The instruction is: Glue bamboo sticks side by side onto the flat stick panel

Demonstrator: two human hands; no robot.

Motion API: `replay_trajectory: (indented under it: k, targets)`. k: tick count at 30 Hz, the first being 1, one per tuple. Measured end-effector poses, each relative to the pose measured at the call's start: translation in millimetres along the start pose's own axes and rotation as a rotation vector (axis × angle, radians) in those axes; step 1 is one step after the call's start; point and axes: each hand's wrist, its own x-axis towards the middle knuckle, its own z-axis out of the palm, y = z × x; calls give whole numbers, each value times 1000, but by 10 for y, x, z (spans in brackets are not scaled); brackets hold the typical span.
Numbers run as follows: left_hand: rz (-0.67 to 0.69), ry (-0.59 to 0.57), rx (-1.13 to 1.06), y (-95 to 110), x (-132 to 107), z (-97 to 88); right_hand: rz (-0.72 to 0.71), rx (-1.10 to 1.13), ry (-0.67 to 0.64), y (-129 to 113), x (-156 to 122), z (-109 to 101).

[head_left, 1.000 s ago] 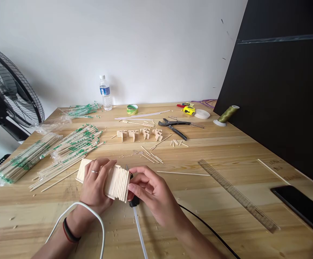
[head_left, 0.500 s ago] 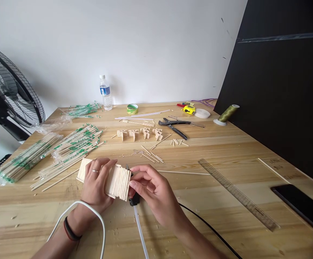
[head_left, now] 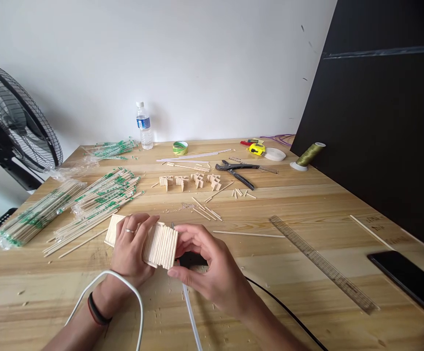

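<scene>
My left hand (head_left: 133, 248) is wrapped over a model made of thin wooden sticks (head_left: 160, 246), its panel of sticks side by side facing up. Another part of that model sticks out to the left of the fingers. My right hand (head_left: 212, 263) grips the model's right end, thumb at the lower corner and fingertips at the upper one. Below and behind this end lies a black hot glue gun (head_left: 193, 259), largely hidden by the model and hand. A translucent glue stick (head_left: 191, 312) runs from it towards me.
Several small stick pieces (head_left: 197, 181) stand mid-table. Bundles of sticks (head_left: 38, 212) lie left, near a fan (head_left: 18, 112). Pliers (head_left: 237, 173), tape measure (head_left: 257, 149), thread spool (head_left: 310, 155) and bottle (head_left: 144, 127) are at the back. A ruler (head_left: 321, 263) and phone (head_left: 407, 282) lie right.
My right thumb has slid down from the panel's right edge to its lower corner, and the right hand has opened wider around that end. My left hand keeps its hold.
</scene>
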Motion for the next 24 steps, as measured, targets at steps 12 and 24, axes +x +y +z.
replay_trajectory:
  k: [12,24]
  targets:
    - [20,10,7,10,4,-5,-35,-290,13,51,-20,9]
    - [0,-1,-4,19,-7,10,-107,-355,48,92,-39,42]
